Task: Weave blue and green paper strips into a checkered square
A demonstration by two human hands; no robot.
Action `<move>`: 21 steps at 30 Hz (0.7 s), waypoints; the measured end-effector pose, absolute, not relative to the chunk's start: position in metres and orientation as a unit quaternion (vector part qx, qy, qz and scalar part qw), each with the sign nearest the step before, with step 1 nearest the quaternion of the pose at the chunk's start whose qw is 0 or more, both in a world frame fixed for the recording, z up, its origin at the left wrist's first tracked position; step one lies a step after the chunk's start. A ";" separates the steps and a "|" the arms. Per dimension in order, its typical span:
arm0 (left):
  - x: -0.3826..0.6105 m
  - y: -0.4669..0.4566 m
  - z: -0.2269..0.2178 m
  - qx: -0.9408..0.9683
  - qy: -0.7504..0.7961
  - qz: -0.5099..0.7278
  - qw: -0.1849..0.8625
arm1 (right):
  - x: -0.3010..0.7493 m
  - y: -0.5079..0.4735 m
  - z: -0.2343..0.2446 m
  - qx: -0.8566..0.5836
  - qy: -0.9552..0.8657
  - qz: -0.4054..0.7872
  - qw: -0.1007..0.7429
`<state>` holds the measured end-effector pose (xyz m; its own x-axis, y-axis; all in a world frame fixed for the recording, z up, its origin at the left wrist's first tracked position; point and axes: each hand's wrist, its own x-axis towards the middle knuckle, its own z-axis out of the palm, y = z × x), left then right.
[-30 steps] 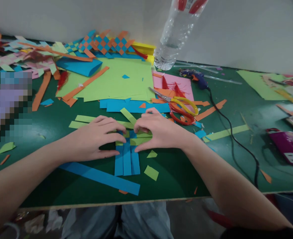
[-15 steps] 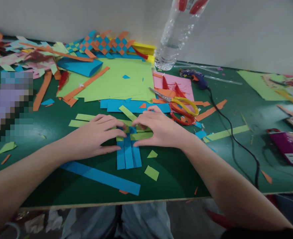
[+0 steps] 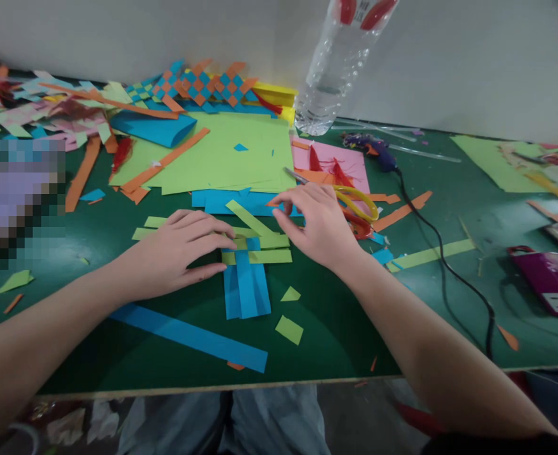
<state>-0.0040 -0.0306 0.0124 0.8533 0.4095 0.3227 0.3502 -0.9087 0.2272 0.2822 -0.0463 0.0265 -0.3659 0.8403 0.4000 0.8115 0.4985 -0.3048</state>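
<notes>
A small weave of blue and green paper strips (image 3: 248,272) lies on the green table (image 3: 335,335) in front of me. My left hand (image 3: 179,249) rests flat on its left side, fingers stretched over the green strips. My right hand (image 3: 319,224) hovers just right of the weave with fingers spread and nothing in it, close to a slanted loose green strip (image 3: 248,217) and the scissors (image 3: 349,202).
Green sheets (image 3: 222,155), blue sheets (image 3: 254,202) and pink paper (image 3: 349,165) lie behind the weave. A water bottle (image 3: 335,63), a glue gun (image 3: 373,148) with its black cable, finished woven mats (image 3: 203,82) and a long blue strip (image 3: 188,335) surround the spot.
My right hand has lifted off the weave and moved right and away toward the scissors. The weave slid slightly away from me. My left hand stayed pressing on it.
</notes>
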 end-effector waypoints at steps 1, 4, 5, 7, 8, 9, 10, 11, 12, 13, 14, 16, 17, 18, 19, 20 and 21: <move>-0.005 -0.030 0.012 0.959 0.202 0.186 0.077 | 0.283 -0.045 0.025 -0.515 -0.816 0.021 0.264; -0.007 -0.028 0.012 0.956 0.216 0.184 0.070 | 0.286 -0.042 0.020 -0.546 -0.794 -0.001 0.269; -0.008 -0.027 0.012 0.955 0.222 0.186 0.068 | 0.286 -0.041 0.018 -0.551 -0.790 -0.005 0.269; -0.010 -0.026 0.012 0.951 0.237 0.189 0.064 | 0.287 -0.040 0.016 -0.560 -0.784 -0.010 0.268; -0.011 -0.025 0.012 0.949 0.246 0.190 0.060 | 0.288 -0.039 0.015 -0.564 -0.781 -0.013 0.268; -0.011 -0.025 0.012 0.946 0.257 0.190 0.057 | 0.288 -0.039 0.015 -0.569 -0.777 -0.016 0.268; -0.012 -0.024 0.013 0.943 0.267 0.189 0.053 | 0.288 -0.039 0.015 -0.574 -0.774 -0.020 0.268; -0.013 -0.023 0.013 0.941 0.277 0.189 0.052 | 0.288 -0.038 0.015 -0.577 -0.771 -0.022 0.270; -0.013 -0.023 0.014 0.937 0.286 0.191 0.053 | 0.288 -0.039 0.016 -0.577 -0.770 -0.022 0.272; -0.014 -0.022 0.015 0.934 0.291 0.197 0.058 | 0.288 -0.039 0.016 -0.574 -0.771 -0.018 0.276; -0.014 -0.022 0.016 0.933 0.290 0.202 0.070 | 0.288 -0.039 0.016 -0.567 -0.774 -0.013 0.281; -0.015 -0.023 0.020 0.936 0.262 0.206 0.114 | 0.287 -0.040 0.017 -0.546 -0.785 -0.003 0.293; -0.014 -0.023 0.022 0.939 0.239 0.200 0.142 | 0.286 -0.041 0.017 -0.534 -0.792 0.001 0.296; -0.014 -0.024 0.024 0.943 0.214 0.187 0.171 | 0.285 -0.041 0.017 -0.524 -0.798 0.004 0.297; -0.013 -0.026 0.026 0.947 0.190 0.171 0.196 | 0.284 -0.042 0.018 -0.516 -0.804 0.007 0.295; -0.012 -0.028 0.028 0.949 0.172 0.153 0.218 | 0.283 -0.043 0.018 -0.511 -0.809 0.011 0.290; -0.011 -0.029 0.029 0.950 0.158 0.136 0.234 | 0.282 -0.043 0.019 -0.509 -0.812 0.016 0.284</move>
<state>-0.0110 -0.0294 0.0294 0.9131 0.3634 0.1850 0.2361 -0.8411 0.4867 0.2825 -0.0431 0.0186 -0.3204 0.8365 0.4446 0.8179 0.4810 -0.3155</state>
